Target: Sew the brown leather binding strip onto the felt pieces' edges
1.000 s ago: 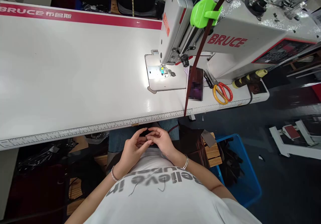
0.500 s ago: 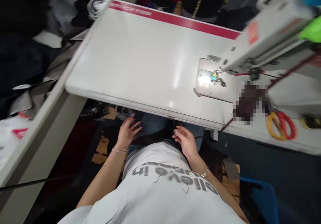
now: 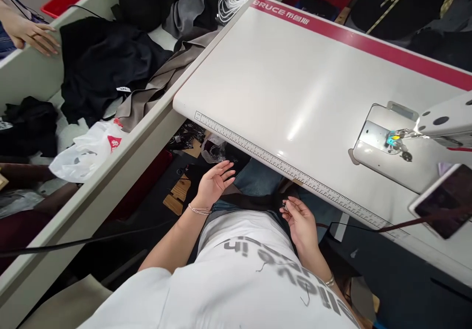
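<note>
Left hand (image 3: 212, 187) has parted from right hand (image 3: 301, 223), its fingers (image 3: 223, 167) no longer meeting the other's, and a co-worker's hand (image 3: 32, 34) now shows well beyond them.

Small dark piece (image 3: 284, 206) in the right hand (image 3: 301, 222) is too tiny to tell the material. Tabletop (image 3: 250, 83) just past the grip is super smooth, glossy white; sewing plate (image 3: 375, 141) beyond looks like shiny metal. Jeans (image 3: 256, 176) beside it, matt denim. Way left, a thin crinkly plastic bag (image 3: 86, 152).

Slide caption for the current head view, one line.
Left hand open, right hand pinching a small object too small to identify, at a white BRUCE sewing table.
</note>
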A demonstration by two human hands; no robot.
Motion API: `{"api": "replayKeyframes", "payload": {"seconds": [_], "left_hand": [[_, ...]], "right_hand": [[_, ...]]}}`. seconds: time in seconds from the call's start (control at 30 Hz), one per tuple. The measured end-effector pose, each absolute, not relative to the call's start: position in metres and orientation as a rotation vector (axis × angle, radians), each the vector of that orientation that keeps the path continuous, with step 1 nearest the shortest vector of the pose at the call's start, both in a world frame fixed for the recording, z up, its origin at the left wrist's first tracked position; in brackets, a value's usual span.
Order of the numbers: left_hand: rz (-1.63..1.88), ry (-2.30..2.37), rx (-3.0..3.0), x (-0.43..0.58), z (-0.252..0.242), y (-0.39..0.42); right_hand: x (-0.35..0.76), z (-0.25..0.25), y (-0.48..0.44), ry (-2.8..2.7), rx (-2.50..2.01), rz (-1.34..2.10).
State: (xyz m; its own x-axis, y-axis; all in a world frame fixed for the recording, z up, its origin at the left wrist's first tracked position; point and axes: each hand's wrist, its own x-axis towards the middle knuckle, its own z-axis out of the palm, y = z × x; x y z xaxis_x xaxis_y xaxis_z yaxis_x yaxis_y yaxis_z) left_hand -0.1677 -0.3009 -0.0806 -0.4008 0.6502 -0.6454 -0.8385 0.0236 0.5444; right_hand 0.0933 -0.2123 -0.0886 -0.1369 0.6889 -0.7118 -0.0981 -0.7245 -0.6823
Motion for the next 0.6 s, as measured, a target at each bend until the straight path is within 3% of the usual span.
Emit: {"api": "replayKeyframes", "payload": {"seconds": [0.3, 0.6], "left_hand": [[1.63, 1.142, -0.155, -0.163, -0.069, -0.294], [1.339, 1.49, 0.342, -0.141, -0.078, -0.274]], "right_hand": [[0.094, -0.091, -0.215, -0.632, -1.62, 1.9], [0.111, -0.096, -0.222, -0.555, -1.574, 1.776]]}}
